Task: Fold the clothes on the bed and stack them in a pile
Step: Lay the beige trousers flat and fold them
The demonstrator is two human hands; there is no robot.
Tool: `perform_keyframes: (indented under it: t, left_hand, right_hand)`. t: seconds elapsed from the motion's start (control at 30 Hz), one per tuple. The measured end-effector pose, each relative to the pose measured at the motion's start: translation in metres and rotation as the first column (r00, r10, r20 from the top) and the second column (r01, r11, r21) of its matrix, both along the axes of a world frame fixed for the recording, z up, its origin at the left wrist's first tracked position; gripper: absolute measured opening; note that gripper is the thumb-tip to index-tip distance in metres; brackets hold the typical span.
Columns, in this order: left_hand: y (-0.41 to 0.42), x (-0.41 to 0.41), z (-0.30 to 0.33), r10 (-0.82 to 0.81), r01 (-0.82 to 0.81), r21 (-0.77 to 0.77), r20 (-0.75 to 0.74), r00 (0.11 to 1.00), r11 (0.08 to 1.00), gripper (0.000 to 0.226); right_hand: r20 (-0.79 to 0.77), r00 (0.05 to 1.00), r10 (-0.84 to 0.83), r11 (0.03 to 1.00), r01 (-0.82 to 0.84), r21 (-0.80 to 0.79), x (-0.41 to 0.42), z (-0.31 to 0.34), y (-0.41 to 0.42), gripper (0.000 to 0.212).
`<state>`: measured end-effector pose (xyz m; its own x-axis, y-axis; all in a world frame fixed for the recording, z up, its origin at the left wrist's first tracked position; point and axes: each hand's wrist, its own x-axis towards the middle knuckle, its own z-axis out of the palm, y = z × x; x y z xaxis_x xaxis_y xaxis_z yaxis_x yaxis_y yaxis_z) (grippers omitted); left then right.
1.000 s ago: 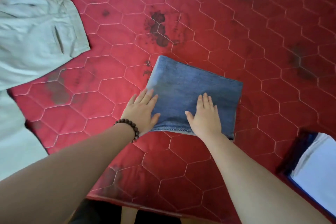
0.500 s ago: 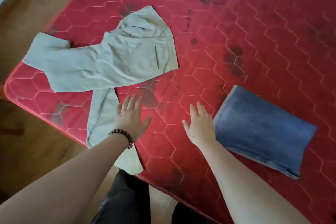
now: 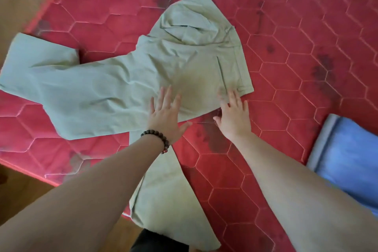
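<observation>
- Head view showed pale green trousers [image 3: 126,88] spread unfolded across the red bed [image 3: 306,47], one leg reaching left, the other hanging over the near edge.
- Left hand [image 3: 165,116], with a bead bracelet [image 3: 157,139] on its wrist, lay flat on the trousers, fingers straight and spread, gripping nothing.
- Right hand [image 3: 233,116] was flat too, fingertips at the waistband corner, palm over the bed.
- Folded jeans [image 3: 347,159] lay well apart at the near right.
</observation>
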<state>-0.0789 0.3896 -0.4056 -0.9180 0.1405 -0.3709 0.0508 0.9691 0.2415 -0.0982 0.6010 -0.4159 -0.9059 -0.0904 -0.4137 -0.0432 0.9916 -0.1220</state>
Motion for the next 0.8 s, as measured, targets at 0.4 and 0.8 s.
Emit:
perform_keyframes:
  t: [0.4, 0.8]
  left_hand:
    - [-0.015, -0.024, -0.028, -0.068, 0.081, 0.093, -0.136, 0.988, 0.992, 0.032]
    - [0.015, 0.07, 0.151, -0.203, 0.364, 0.437, -0.373, 0.905, 0.822, 0.064]
  right_hand:
    - [-0.193, 0.954, -0.231, 0.956, 0.185, -0.229, -0.032, -0.003, -0.009, 0.02]
    - [-0.455, 0.855, -0.248, 0.923, 0.065, -0.38, 0.118, 0.189, -0.034, 0.016]
